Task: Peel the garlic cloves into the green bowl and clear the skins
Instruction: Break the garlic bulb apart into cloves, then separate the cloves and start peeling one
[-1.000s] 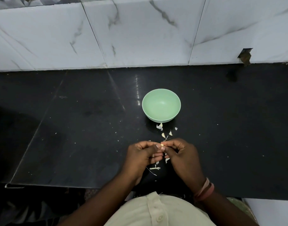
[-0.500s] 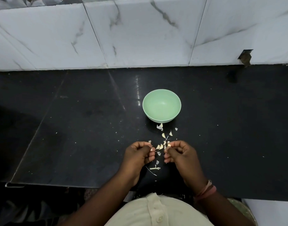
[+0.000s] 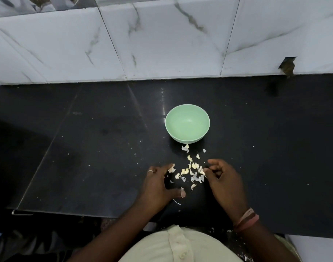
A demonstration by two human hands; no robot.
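The green bowl [image 3: 187, 123] stands on the black counter [image 3: 105, 148] with nothing visible inside it. Just in front of it lie several small garlic cloves and bits of papery skin [image 3: 192, 173], scattered between my hands. My left hand [image 3: 158, 184] rests to their left with fingers spread and thumb out; its fingertips touch a piece of skin [image 3: 171, 169]. To the right of the pile is my right hand [image 3: 222, 178], with fingers loosely curled and a fingertip against a clove [image 3: 202, 173]. Neither hand grips anything that I can see.
A white marble-tiled wall [image 3: 162, 44] closes off the back of the counter. Tiny skin crumbs dot the counter around the pile. The counter's front edge runs just below my wrists, and a thin stem scrap [image 3: 177, 202] lies near it.
My hands were together, pulling a garlic piece apart above the counter. They have since moved apart and lowered, and the cloves and skins have dropped into a scattered pile between them.
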